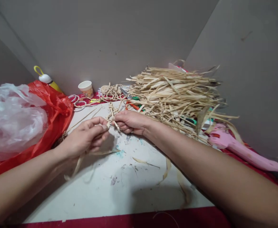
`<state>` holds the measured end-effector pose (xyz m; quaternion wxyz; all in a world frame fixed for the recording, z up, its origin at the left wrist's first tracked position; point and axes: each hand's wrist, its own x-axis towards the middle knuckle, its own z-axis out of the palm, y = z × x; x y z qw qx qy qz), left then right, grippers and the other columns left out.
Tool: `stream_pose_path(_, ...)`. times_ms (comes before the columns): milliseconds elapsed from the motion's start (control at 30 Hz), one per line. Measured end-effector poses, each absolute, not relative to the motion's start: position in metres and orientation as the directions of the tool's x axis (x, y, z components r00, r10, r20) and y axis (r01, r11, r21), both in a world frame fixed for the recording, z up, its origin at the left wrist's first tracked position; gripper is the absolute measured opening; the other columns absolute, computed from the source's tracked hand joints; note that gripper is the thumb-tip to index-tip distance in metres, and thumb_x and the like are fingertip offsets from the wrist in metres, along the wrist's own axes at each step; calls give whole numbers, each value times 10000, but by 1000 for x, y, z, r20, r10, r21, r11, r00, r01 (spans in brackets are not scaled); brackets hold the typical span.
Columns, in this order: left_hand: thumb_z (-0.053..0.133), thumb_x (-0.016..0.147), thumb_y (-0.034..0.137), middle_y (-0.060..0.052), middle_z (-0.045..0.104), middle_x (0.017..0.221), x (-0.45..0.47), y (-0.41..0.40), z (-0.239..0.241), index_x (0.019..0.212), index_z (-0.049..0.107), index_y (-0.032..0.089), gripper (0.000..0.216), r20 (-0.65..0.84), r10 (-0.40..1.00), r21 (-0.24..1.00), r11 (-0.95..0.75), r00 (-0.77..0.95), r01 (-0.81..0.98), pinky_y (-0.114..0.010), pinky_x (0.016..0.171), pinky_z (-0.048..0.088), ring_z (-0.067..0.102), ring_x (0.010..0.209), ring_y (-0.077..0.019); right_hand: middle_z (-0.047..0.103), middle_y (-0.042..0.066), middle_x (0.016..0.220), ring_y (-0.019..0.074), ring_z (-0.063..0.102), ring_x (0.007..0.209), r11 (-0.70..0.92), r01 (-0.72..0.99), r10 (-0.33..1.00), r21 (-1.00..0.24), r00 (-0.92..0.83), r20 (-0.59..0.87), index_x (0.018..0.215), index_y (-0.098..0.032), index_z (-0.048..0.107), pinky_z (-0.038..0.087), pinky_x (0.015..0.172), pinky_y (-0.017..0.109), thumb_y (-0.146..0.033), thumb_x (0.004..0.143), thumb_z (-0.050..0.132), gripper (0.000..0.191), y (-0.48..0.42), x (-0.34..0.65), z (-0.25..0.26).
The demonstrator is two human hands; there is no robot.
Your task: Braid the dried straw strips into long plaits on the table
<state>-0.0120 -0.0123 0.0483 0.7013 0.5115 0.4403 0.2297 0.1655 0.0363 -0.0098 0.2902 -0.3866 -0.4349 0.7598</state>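
Over the middle of the white board (93,190), my left hand (88,136) pinches a pale dried-leaf strip (108,123) between thumb and forefinger. Close on its right, my right hand (130,123) has its fingers closed on the same small braided piece of dried strips (112,110). The braid stands up between the two hands, its upper end free. Loose strip ends hang below my left hand. How the strips cross at the fingertips is too small to make out.
A big heap of dried strips (174,91) lies at the back right, with a pink glue gun (245,148) beside it. Behind the hands are a coil of braided cord (111,92) and a paper cup (86,88). Plastic bags (15,117) fill the left side.
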Motion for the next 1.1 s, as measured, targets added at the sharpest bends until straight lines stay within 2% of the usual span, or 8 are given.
stream_pose_path(133,601,780,268,88,373,529,-22,14,39,758,481,182,149,-319,867,944,252,382,214,-143,369,173,246,385,-14,208,-115,458,18,107,355,-466,-99,758,-879,-557,-339,669,-135,513,100,302,112,-167,782,514,118,38,166,-11)
stream_pose_path(233,621,753,313,92,353,502,-23,25,30,747,521,171,174,-249,896,949,150,368,276,-162,384,187,258,395,-27,206,-116,457,17,99,361,-471,-94,752,-877,-562,-343,673,-134,515,98,310,115,-183,790,518,127,39,165,-12)
stream_pose_path(467,583,755,297,42,507,598,-14,25,27,734,622,134,168,-61,915,899,-123,399,420,-198,524,305,388,534,-60,214,-114,463,18,103,373,-453,-137,768,-881,-562,-307,610,-170,405,88,324,120,-200,762,576,231,37,163,-14)
stream_pose_path(700,590,739,300,63,465,530,-11,28,25,679,597,141,169,-43,951,914,-86,305,396,-203,469,271,328,464,-56,209,-123,470,16,97,383,-439,-140,754,-887,-594,-279,684,-143,501,77,329,121,-248,734,632,176,36,163,-13)
stream_pose_path(800,611,723,308,59,495,550,-12,32,23,692,605,145,166,-40,957,920,-76,286,383,-202,473,286,352,468,-57,207,-124,468,17,100,380,-439,-149,760,-886,-588,-278,708,-139,517,83,331,121,-271,756,617,173,36,163,-14)
stream_pose_path(967,612,701,287,15,581,667,-8,31,19,674,600,140,150,-26,961,915,-89,277,394,-213,522,342,439,530,-74,226,-122,472,15,112,383,-426,-157,759,-891,-599,-257,687,-151,483,80,335,123,-271,729,657,215,35,162,-16)
stream_pose_path(1100,593,693,276,-1,601,736,-2,28,15,618,573,137,160,-48,972,914,-49,228,402,-221,539,348,434,541,-71,244,-120,459,13,128,374,-409,-166,778,-897,-577,-248,637,-172,404,77,338,129,-286,716,675,305,34,161,-17)
